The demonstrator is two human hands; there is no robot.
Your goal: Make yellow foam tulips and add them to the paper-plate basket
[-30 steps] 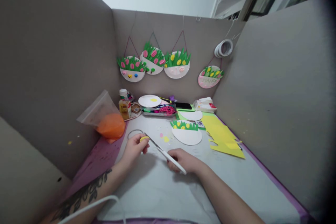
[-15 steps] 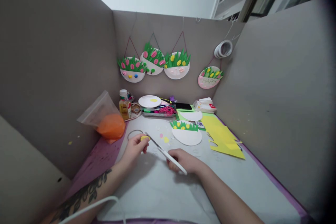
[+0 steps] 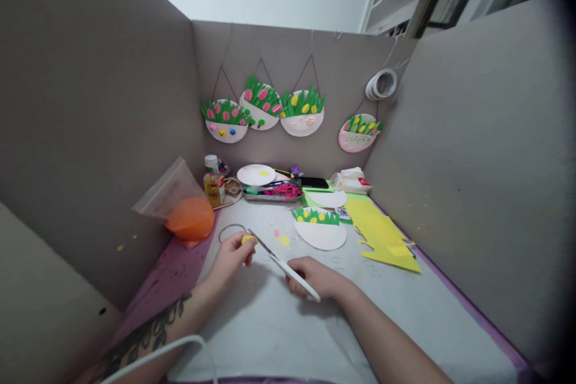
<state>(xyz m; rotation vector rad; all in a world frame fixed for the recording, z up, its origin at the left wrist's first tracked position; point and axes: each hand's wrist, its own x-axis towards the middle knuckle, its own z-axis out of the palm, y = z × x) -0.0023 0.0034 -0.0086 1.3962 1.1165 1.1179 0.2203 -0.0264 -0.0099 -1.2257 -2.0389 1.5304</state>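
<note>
A small piece of yellow paper (image 3: pixel 249 239) is pinched in my left hand (image 3: pixel 233 254), between thumb and fingers. My right hand (image 3: pixel 308 276) grips a pair of scissors with white handles (image 3: pixel 297 279). The metal blades point up and left and reach the edge of the yellow paper. Beyond my hands, a white paper plate piece with green paper grass and yellow flowers (image 3: pixel 320 235) lies on the white table cover (image 3: pixel 279 330). Small pink and yellow scraps (image 3: pixel 284 240) are scattered between it and my left hand.
Yellow paper sheets (image 3: pixel 382 237) with cut-outs lie right. Behind stand a tray of craft supplies (image 3: pixel 272 197), a glue bottle (image 3: pixel 214 186) and a phone (image 3: pixel 314 182). A bag of orange material (image 3: pixel 191 219) leans left. Several decorated plates (image 3: pixel 302 123) and tape rolls (image 3: pixel 381 84) hang at the back.
Almost nothing differs. Both hands keep nearly the same place, with the scissor blades still at the yellow paper; the view has shifted very slightly.
</note>
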